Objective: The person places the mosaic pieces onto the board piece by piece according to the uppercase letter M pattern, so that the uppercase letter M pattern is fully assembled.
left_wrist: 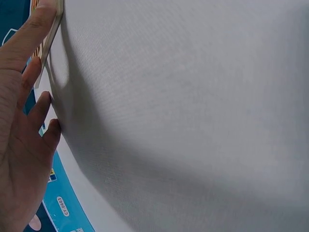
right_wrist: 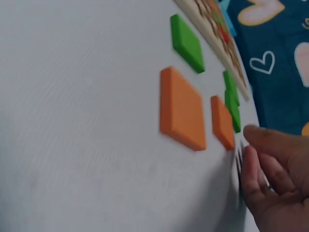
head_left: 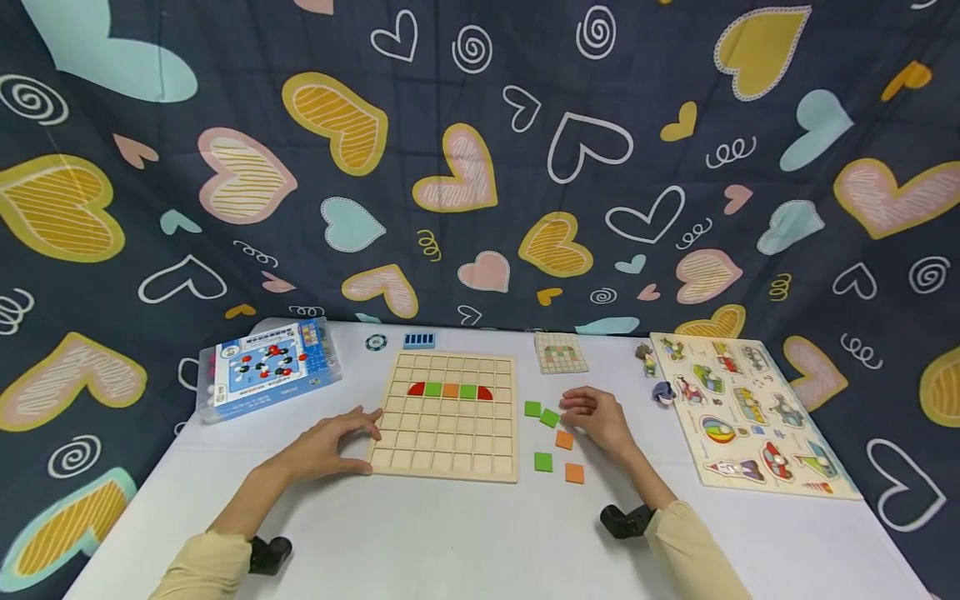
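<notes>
Orange tiles (head_left: 574,473) and green tiles (head_left: 543,462), smooth flat squares, lie beside the right hand (head_left: 597,418); its fingers bend, but I can't tell if they pinch anything. The left hand (head_left: 327,446), loosely spread, touches the wooden board (head_left: 444,444) with square dips; a card (head_left: 561,363) sits farther back.

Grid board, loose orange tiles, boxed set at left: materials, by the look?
Grid board: probably unpainted wood, matte; pale tan, with strips forming the cells.
Loose orange tiles: painted wood or plastic, can't tell which; smooth, low-sheen, orange on face and edge, no grain visible.
Boxed set: likely clear plastic, smooth-looking; see-through edges beside the blue print.
</notes>
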A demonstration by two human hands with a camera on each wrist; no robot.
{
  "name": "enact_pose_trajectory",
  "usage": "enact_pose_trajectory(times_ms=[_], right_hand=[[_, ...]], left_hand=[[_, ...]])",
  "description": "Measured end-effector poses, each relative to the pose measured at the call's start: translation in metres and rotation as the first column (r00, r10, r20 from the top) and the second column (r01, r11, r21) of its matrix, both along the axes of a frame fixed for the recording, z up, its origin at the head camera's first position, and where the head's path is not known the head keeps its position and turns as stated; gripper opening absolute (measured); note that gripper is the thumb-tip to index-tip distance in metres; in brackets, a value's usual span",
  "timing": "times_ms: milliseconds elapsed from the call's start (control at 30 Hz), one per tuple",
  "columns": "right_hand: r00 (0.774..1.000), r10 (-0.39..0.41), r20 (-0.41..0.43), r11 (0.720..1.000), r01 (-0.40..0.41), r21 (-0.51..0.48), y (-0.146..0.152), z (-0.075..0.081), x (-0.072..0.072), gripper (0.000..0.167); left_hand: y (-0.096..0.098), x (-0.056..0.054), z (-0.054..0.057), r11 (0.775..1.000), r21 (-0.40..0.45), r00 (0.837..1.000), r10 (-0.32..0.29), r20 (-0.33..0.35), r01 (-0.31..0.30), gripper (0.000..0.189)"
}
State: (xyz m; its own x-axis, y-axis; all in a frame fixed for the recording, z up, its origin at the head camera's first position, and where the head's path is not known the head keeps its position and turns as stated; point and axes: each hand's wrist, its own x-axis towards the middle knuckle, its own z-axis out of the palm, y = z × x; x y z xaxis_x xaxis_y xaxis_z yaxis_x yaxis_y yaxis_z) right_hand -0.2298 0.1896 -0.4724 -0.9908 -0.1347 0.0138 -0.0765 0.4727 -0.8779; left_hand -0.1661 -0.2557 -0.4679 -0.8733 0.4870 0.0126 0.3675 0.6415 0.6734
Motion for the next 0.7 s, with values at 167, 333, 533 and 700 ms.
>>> enact_pose_trajectory(times_ms=[167, 333, 533, 700], right_hand=[[1.000, -0.009, 0.002, 0.999, 0.009, 0.036, -0.005, -0.003, 0.001, 0.036], [0.999, -0.022, -0.035, 0.998, 0.024, 0.052, -0.011, -0.001, 0.002, 0.031], [1.000, -0.007, -0.012, 0.999, 0.007, 0.035, -0.008, 0.000, 0.001, 0.032], [1.000, 0.030, -0.005, 0.999, -0.030, 0.037, -0.005, -0.002, -0.001, 0.035]], left_hand=[[0.001, 0.000, -0.001, 1.000, 0.001, 1.000, 0.005, -0.008, -0.005, 0.040], [0.001, -0.001, -0.002, 1.000, 0.009, 1.000, -0.003, -0.014, 0.003, 0.040], [0.000, -0.001, -0.002, 1.000, 0.008, 1.000, -0.011, -0.013, 0.011, 0.040], [-0.001, -0.001, -0.001, 1.000, -0.004, 1.000, -0.001, -0.012, 0.001, 0.039]])
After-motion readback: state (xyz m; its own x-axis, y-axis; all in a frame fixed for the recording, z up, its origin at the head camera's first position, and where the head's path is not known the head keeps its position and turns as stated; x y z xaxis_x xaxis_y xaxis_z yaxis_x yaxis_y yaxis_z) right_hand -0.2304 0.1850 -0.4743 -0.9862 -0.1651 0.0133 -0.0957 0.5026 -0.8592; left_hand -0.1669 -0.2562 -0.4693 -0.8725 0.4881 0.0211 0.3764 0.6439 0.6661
